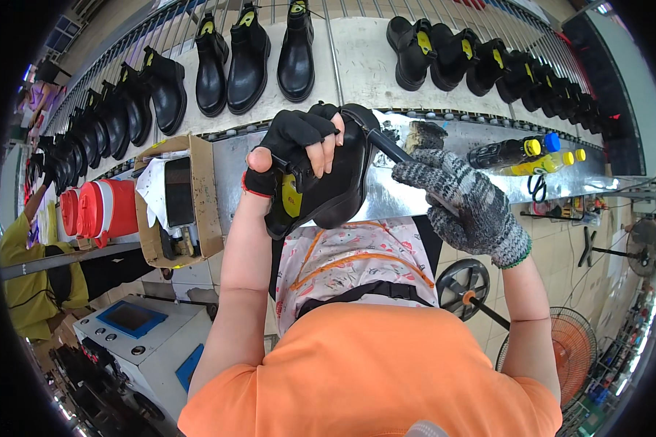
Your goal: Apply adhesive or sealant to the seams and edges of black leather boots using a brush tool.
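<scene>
Currently, the working end of the dark tool (390, 146) merges with the black boot (342, 175), so its exact point of contact cannot be made out. The left palm is concealed by its own fingers, and part of the tool's handle is covered by the right glove. The boot is located above the near edge of the metal bench (390, 200), in front of the torso, with its yellow lining facing the left forearm. Left hand (302, 142), black fingerless glove: fingers bent over the boot and gripping it, bare fingertips against its surface, thumb projecting to the left. Right hand (463, 197), grey knitted glove: fingers curled around the tool's handle, extended toward the boot.
</scene>
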### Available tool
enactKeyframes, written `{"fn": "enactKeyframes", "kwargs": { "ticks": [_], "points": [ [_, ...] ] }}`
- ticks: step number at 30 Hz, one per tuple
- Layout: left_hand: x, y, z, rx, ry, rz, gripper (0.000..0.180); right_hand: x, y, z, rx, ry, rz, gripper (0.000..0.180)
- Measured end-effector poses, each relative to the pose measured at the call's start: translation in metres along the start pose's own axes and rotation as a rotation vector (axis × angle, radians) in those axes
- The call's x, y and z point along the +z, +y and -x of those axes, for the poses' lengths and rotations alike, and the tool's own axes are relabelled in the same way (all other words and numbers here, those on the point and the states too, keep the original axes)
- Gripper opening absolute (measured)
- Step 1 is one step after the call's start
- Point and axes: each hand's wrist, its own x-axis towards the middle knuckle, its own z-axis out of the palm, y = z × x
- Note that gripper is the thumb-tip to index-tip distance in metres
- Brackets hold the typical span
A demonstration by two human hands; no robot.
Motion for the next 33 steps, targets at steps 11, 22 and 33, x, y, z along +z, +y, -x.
{"fn": "enactKeyframes", "kwargs": {
  "ticks": [11, 22, 33],
  "points": [
    [-0.005, -0.006, -0.001, 0.026, -0.054, 0.01, 0.092, -0.011, 0.015, -0.012, 0.006, -0.058, -0.292, 0.048],
    [-0.033, -0.01, 0.019, 0.013, 0.09, 0.089, 0.094, 0.034, 0.008, -0.018, 0.237, -0.005, -0.556, 0.044],
    [-0.077, -0.033, 0.047, 0.104, 0.272, 0.376, 0.095, 0.099, 0.008, -0.029, 0.247, -0.021, -0.553, 0.037]
  ]
}}
